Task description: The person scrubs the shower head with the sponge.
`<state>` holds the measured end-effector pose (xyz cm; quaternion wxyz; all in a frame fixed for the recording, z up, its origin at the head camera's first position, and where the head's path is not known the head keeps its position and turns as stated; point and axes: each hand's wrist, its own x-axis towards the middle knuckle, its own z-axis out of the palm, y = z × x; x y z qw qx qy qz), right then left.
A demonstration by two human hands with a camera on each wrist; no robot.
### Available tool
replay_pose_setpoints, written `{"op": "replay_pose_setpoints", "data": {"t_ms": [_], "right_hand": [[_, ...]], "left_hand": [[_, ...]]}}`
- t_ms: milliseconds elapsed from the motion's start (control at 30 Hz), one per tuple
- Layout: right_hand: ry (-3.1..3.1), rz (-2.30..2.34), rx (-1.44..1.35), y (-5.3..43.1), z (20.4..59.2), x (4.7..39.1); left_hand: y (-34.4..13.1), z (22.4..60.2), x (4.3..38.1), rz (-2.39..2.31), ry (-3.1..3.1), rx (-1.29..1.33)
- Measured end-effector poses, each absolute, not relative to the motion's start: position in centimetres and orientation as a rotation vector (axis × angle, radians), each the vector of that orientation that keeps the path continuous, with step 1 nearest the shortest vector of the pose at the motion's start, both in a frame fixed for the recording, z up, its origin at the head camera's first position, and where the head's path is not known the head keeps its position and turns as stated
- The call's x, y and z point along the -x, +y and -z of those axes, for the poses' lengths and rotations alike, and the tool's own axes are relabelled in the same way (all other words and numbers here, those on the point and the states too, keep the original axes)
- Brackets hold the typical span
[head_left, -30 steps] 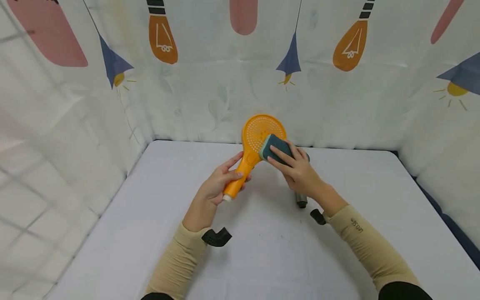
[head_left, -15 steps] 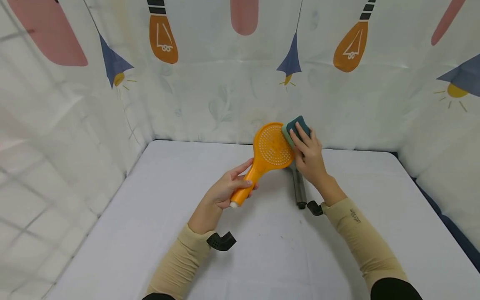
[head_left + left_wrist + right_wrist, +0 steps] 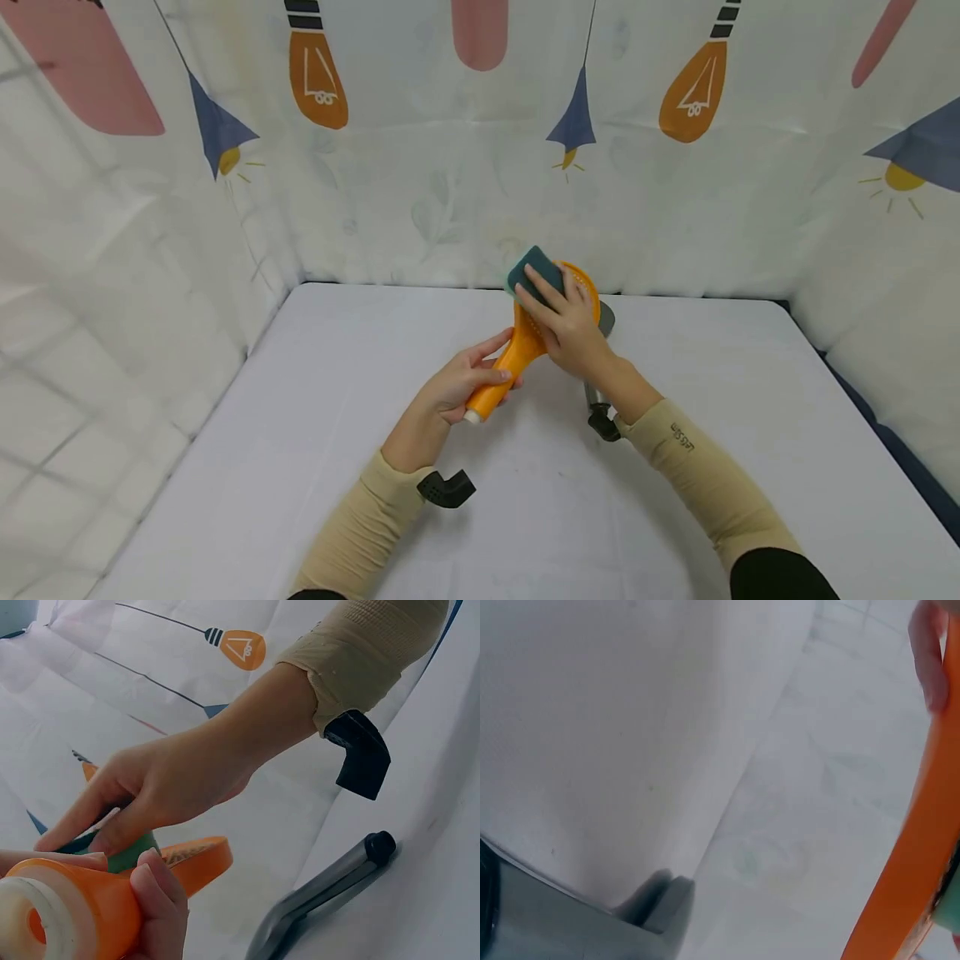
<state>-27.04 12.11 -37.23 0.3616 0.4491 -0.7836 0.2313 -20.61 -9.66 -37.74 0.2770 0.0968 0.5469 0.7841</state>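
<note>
My left hand (image 3: 457, 387) grips the handle of an orange shower head (image 3: 519, 353), held tilted above the table with its perforated face partly covered. In the left wrist view the white threaded end of the handle comes close to the camera. My right hand (image 3: 573, 333) holds a sponge (image 3: 534, 273), dark teal on top and lighter green beneath, against the shower face. Its fingers spread over the sponge's back. From the right wrist the orange rim (image 3: 900, 892) and a corner of the green sponge (image 3: 951, 904) are visible.
A grey shower head (image 3: 607, 320) lies on the white-covered table (image 3: 360, 375) behind my right hand, partly hidden; its handle (image 3: 322, 889) shows in the left wrist view. A patterned white curtain (image 3: 465, 183) closes off the back and sides.
My right hand has swept the sponge across the shower face, out to its right edge and then back to the left. The left hand has shifted the shower head slightly right and lower.
</note>
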Motion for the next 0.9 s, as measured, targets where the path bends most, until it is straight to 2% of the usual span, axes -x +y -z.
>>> {"op": "replay_pose_setpoints", "data": {"t_ms": [233, 367, 533, 900], "right_hand": [[-2.023, -0.405, -1.39, 11.5, 36.6, 25.8], [-2.02, -0.35, -1.422, 11.4, 36.1, 25.9], [-2.037, -0.341, -1.274, 11.5, 35.8, 26.8], [-2.141, -0.791, -0.862, 14.7, 35.7, 29.4]], "left_hand": [[-10.1, 37.8, 20.6, -2.135, 1.496, -0.236], [-10.2, 37.8, 20.6, -2.136, 1.508, -0.232], [-10.3, 37.7, 20.6, -2.123, 1.506, -0.261], [-10.7, 37.2, 20.5, -2.139, 1.524, -0.235]]}}
